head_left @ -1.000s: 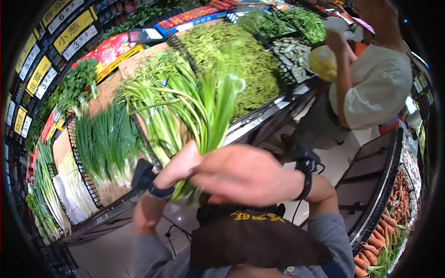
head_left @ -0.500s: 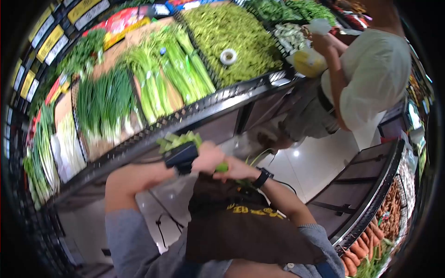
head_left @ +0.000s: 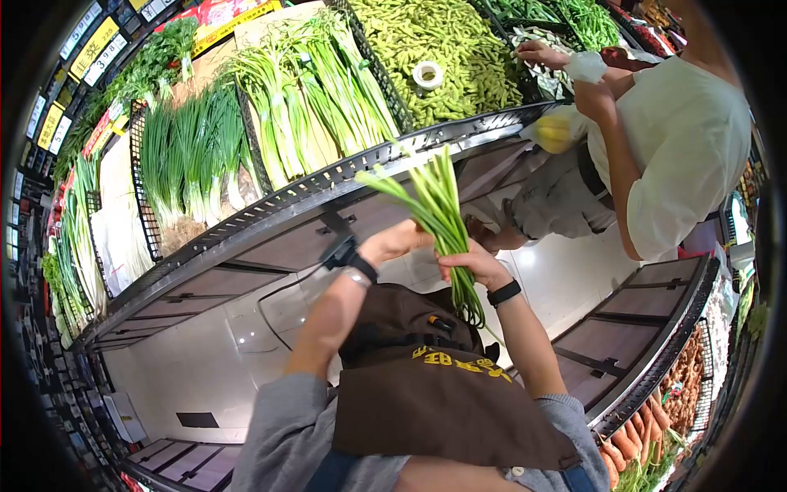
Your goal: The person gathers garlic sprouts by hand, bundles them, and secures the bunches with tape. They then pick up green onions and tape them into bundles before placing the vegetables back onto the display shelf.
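Note:
A bunch of garlic scapes (head_left: 438, 197), long thin green stalks, is held upright in front of my apron. Its pale cut ends fan out at the top, and a few stalks splay to the left. The darker lower ends curl downward by the apron. My left hand (head_left: 400, 240) grips the bunch from the left side, its fingertips partly hidden by the stalks. My right hand (head_left: 477, 264) is closed around the bunch a little lower, with the thumb across the front. The bunch is above the floor, apart from the shelf edge.
Ahead, a display shelf (head_left: 246, 217) holds green onions (head_left: 197, 152), long green stalks (head_left: 328, 98) and green pods (head_left: 443, 49) with a tape roll (head_left: 427, 75) on them. A person in a white shirt (head_left: 680, 139) stands at right. Carrots (head_left: 631, 439) lie at lower right.
The bunch has swung from lying leftward to standing upright, its cut ends now away from me. Both hands have moved right, and my left forearm has straightened. The other person reaches toward the shelf.

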Demonstrator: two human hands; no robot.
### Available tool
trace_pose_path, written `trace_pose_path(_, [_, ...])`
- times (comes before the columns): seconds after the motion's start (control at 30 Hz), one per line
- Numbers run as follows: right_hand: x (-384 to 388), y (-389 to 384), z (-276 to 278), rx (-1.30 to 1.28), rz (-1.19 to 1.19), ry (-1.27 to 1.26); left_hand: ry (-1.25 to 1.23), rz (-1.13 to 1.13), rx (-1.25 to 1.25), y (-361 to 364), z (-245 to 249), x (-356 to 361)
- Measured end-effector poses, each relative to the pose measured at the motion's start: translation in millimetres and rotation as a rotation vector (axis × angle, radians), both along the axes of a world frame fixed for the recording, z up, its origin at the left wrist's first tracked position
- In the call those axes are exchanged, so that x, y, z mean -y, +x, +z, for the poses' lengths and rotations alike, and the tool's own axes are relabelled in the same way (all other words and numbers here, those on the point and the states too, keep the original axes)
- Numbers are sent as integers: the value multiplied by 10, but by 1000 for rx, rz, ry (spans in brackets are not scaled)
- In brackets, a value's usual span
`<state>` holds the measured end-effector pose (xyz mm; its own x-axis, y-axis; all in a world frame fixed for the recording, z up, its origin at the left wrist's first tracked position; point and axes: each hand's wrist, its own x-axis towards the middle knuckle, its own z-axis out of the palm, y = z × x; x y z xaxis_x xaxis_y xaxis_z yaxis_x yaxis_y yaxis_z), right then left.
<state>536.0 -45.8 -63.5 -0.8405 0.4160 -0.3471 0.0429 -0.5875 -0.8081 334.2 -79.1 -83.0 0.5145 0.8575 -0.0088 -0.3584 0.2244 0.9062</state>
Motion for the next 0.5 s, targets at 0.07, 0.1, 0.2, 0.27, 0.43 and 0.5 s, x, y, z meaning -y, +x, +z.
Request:
trace_pose_path(0.07, [117, -96, -102, -51, 34, -156, -206, 33, 635, 203, 138, -125])
trace_pose_path(0.1, [152, -117, -210, -83, 43, -241, -204, 35, 645, 257, 110, -154])
trace_pose_path(0.2, [181, -198, -271, 2, -35, -119, -397, 737, 224, 415, 90, -232])
trace_pose_path(0.27, [216, -249, -290, 198, -184, 152, -248, 911, -104, 370, 37, -261])
trace_pose_path(0.43, [342, -309, -460, 388, -369, 775, -508, 719, 124, 205, -30, -309])
trace_pose_path(0.5, [245, -211, -344, 189, 18, 283, -572, 673, 194, 240, -117, -248])
